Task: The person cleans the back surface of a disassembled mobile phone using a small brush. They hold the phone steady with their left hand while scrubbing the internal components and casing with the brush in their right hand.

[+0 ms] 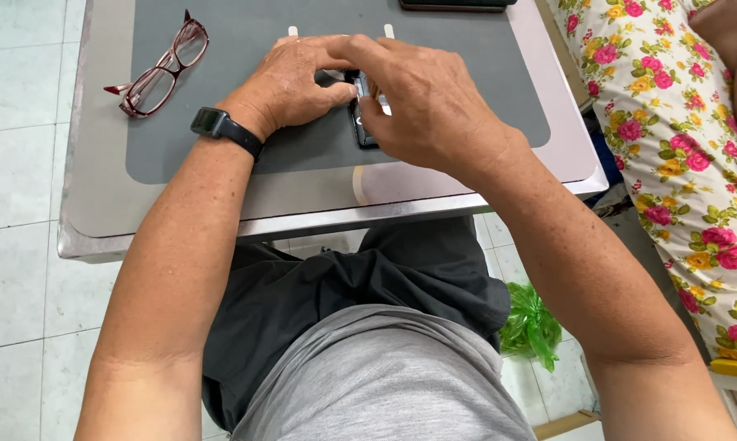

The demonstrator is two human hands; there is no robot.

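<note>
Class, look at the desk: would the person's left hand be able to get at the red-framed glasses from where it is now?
Probably yes. The left hand rests on the small dark device on the grey mat, and the glasses lie open to its left with nothing between. It would first have to let go of the device.

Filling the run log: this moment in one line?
left hand on small dark device | right hand covers it | glasses aside

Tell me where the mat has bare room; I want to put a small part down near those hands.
Bare grey mat lies right of the right hand, out to the mat's right edge, and between the glasses and left hand. It is crowded at the middle, where both hands cover the small dark device.
</note>
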